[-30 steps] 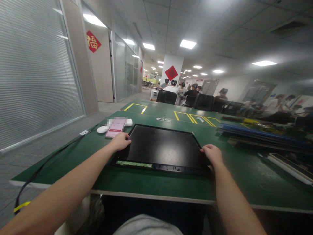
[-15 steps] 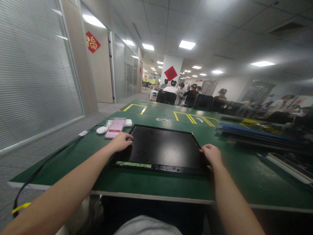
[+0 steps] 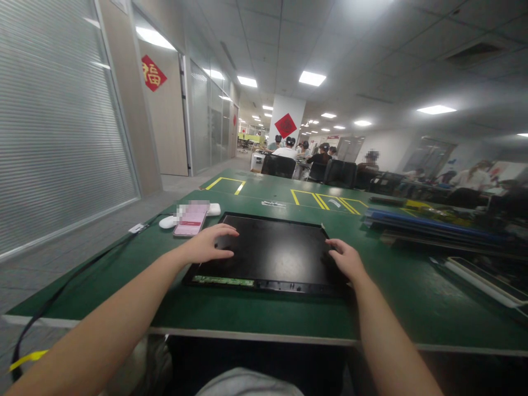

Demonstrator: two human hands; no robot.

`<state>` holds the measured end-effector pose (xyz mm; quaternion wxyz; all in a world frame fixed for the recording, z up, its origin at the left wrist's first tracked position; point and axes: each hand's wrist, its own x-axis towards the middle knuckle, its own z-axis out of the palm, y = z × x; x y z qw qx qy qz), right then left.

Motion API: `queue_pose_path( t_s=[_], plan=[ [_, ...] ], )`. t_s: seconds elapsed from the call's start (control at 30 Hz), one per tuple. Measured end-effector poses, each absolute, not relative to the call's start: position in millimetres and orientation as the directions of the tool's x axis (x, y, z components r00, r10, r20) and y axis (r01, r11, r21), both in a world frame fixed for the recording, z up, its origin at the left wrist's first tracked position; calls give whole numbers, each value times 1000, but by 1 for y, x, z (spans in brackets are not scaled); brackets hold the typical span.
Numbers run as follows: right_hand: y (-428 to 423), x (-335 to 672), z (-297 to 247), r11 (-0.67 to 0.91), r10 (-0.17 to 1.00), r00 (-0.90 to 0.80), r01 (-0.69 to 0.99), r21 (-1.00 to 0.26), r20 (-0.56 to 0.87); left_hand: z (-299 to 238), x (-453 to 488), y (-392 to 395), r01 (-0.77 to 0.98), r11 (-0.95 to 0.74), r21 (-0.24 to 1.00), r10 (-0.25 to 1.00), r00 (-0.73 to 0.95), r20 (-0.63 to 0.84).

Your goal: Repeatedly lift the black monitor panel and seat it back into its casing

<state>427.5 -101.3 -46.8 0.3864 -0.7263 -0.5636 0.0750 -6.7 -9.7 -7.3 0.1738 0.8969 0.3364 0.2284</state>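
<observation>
From here I list: phone (image 3: 192,223), top pixelated; screen (image 3: 276,247), sides partly behind left hand (image 3: 207,243) and right hand (image 3: 347,260); blue strips (image 3: 424,225), blurred; white-edged panel (image 3: 482,279), cut off at right.

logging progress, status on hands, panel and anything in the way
Left hand open, over left side of black panel. Right hand at right edge, grip unclear. Panel flat on green table. Phone nearby, off the panel.

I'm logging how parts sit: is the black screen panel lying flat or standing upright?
Lying flat: the black screen panel rests on the green table, broad dark surface up, left hand and right hand at opposite sides.
</observation>
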Motion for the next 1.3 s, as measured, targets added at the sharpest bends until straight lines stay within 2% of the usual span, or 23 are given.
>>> queue_pose_path(
  t_s=[0.1,0.3,0.93,1.3],
  plan=[
    [-100,427,-51,-35,914,291,749,-662,281,-4,-8,-14,438,-751,495,607,753,254],
    [-100,426,-54,-77,925,305,735,-673,228,-1,-10,-18,368,-777,510,505,848,158],
    [-100,424,-53,-86,926,295,773,-628,235,4,-4,-23,427,-797,427,522,843,131],
    [-95,431,-61,-93,934,281,789,-608,222,6,-4,-23,398,-823,406,492,856,158]
  ],
)
